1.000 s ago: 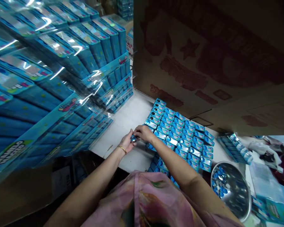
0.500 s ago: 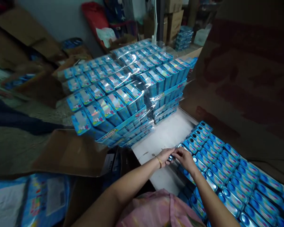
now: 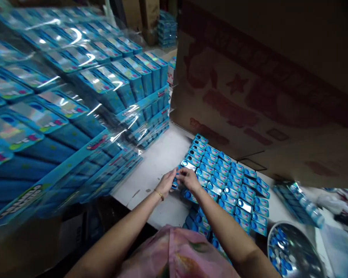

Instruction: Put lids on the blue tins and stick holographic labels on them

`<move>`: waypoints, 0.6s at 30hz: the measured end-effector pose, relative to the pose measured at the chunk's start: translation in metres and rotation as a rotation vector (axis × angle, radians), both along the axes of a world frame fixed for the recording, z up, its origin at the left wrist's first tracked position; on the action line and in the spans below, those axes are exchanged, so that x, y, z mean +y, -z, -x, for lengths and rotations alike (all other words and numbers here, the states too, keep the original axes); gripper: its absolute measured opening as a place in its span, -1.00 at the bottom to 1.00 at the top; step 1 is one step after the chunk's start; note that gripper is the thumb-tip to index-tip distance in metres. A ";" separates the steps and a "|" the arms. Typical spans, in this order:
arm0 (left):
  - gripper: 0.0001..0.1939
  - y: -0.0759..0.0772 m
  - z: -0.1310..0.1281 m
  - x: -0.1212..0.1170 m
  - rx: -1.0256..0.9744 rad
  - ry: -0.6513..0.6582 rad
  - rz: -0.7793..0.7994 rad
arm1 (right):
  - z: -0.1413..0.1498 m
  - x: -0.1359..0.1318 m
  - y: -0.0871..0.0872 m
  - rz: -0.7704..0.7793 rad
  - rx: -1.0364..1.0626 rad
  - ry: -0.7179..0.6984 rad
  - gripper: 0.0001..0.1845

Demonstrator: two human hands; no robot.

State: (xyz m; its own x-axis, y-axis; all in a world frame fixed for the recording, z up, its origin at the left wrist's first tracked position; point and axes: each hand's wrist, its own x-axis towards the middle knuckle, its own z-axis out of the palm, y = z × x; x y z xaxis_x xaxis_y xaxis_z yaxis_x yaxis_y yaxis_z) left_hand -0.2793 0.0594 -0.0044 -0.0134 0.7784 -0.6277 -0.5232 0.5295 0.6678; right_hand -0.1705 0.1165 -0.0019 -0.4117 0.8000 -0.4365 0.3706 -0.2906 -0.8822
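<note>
My left hand [image 3: 166,183], with a gold bracelet on the wrist, and my right hand [image 3: 189,180] meet at the near-left edge of a grid of small blue tins [image 3: 226,177] laid flat on the white table [image 3: 153,162]. Both hands are closed in a pinch on one small blue tin [image 3: 174,183] held between them, just above the table. The fingertips hide most of that tin.
A tall stack of shrink-wrapped blue display boxes [image 3: 75,112] fills the left. A large brown cardboard box [image 3: 263,88] stands behind the tins. A metal bowl [image 3: 295,251] with blue and white pieces sits at the lower right, near a wrapped pack [image 3: 300,202].
The head camera swung left and then back right. The hands stayed together on the small tin at the edge of the grid.
</note>
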 end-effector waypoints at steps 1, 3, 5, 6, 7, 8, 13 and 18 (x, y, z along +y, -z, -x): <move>-0.55 -0.002 0.002 0.001 -0.063 -0.011 0.015 | -0.004 0.009 -0.001 -0.037 -0.064 0.020 -0.89; -0.63 -0.004 0.006 0.002 -0.194 -0.078 0.066 | -0.011 0.033 -0.005 -0.191 -0.288 0.051 -0.92; -0.71 -0.004 0.011 0.003 -0.283 -0.152 0.135 | -0.014 0.058 -0.010 -0.358 -0.569 0.006 -0.91; -0.73 -0.004 0.013 0.003 -0.304 -0.177 0.162 | -0.014 0.069 -0.013 -0.410 -0.702 -0.050 -0.88; -0.76 -0.005 0.015 0.003 -0.312 -0.194 0.178 | -0.012 0.078 -0.015 -0.431 -0.824 -0.119 -0.84; -0.79 -0.006 0.017 0.003 -0.316 -0.202 0.184 | -0.008 0.087 -0.017 -0.419 -0.927 -0.194 -0.78; -0.79 -0.013 0.022 0.003 -0.342 -0.184 0.139 | 0.012 0.111 -0.019 -0.250 -1.118 -0.366 -0.52; -0.70 -0.011 0.019 0.006 -0.231 -0.120 0.047 | 0.011 0.112 -0.019 -0.231 -1.128 -0.379 -0.51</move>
State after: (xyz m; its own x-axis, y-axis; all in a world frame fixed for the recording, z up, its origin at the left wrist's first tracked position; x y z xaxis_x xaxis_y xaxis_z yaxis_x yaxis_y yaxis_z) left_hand -0.2983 0.0653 0.0068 0.0439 0.7497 -0.6604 -0.7202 0.4818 0.4992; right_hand -0.1813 0.2282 0.0175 -0.1169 0.8176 -0.5638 0.9919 0.1245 -0.0251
